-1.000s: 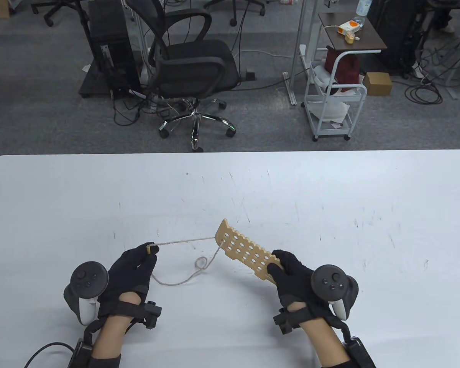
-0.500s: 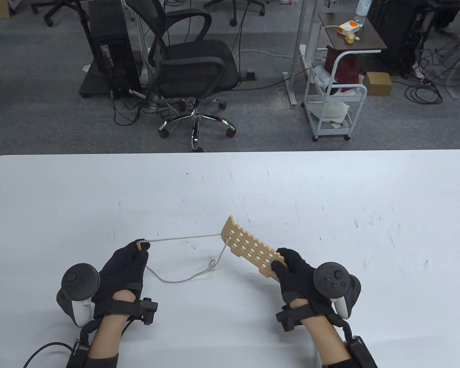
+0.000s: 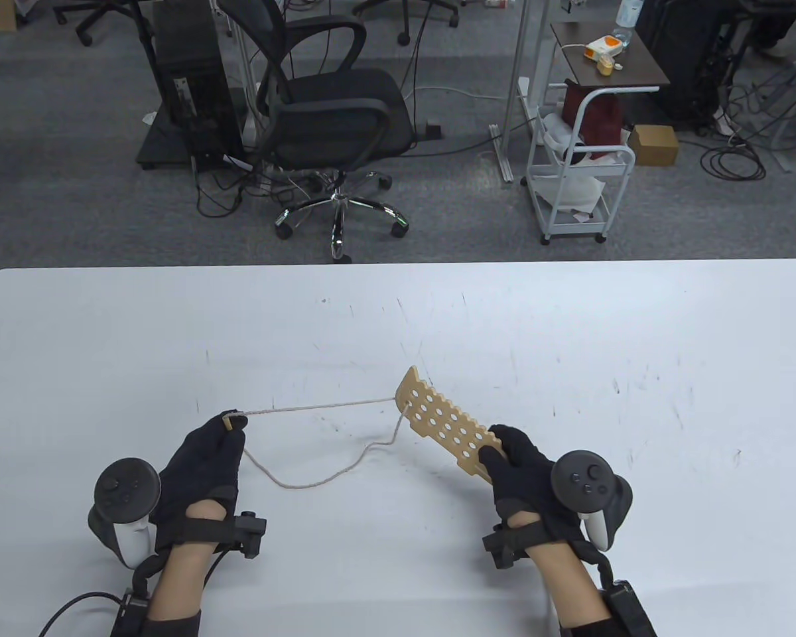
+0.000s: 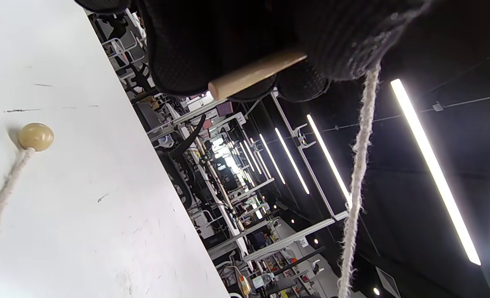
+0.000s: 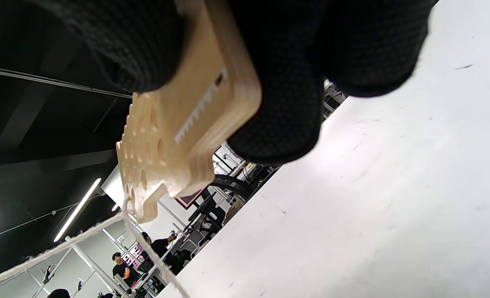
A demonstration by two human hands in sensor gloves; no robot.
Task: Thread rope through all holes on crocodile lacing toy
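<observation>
Two gloved hands, left (image 3: 202,458) fingers pinching rope needle (image 4: 255,73), right (image 3: 521,468) fingers gripping crocodile board (image 3: 441,421).

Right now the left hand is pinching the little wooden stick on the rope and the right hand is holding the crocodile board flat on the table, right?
Not quite. The right hand holds the board up off the table, tilted; the right wrist view shows it in the air. The left hand does pinch the stick on the rope.
</observation>
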